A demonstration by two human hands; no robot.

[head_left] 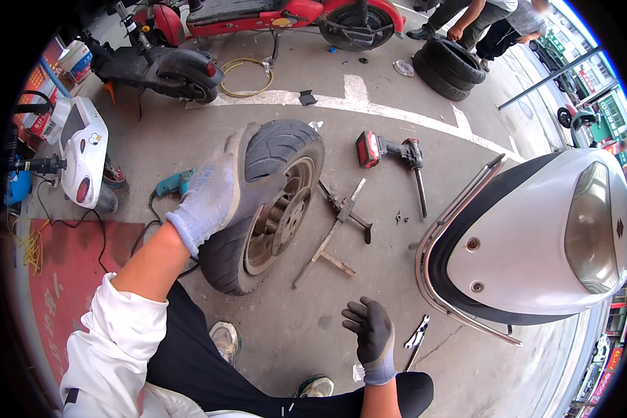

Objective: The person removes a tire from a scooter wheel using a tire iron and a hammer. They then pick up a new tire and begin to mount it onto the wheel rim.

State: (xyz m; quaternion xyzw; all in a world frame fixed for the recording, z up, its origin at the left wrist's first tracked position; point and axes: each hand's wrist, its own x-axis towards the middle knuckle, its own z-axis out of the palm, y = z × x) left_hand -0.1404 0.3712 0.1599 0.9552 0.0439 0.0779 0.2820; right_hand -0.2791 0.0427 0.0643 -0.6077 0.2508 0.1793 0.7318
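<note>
- So the wheel [280, 221] is just left of the middle of the frame, standing on its tread and tilted a bit, tire on, worn metal rim facing right.
- Left hand [233, 181], in a grayish-blue glove, is clamped over the tire's upper left part, thumb side lying across the sidewall toward the rim.
- Right hand [375, 334], lower right of center, is holding nothing: dark-palmed glove, fingers apart and loosely curled, well away from the wheel.
- Just right of the wheel there's a metal bar tool [332, 231] with crosspieces, flat on the concrete.
- Above that, a cordless power tool [396, 149] with a red-and-black battery and a long shaft pointing down the frame; some tiny metal bits [399, 218] sit near its tip.
- Pliers [418, 334] are on the ground to the right of that free hand.
- Teal power tool [174, 183] peeks out behind the left wrist.
- Right side is mostly a silver scooter body [522, 237] with a metal rail.
- Loose black tires [446, 70] are stacked upper right.
</note>
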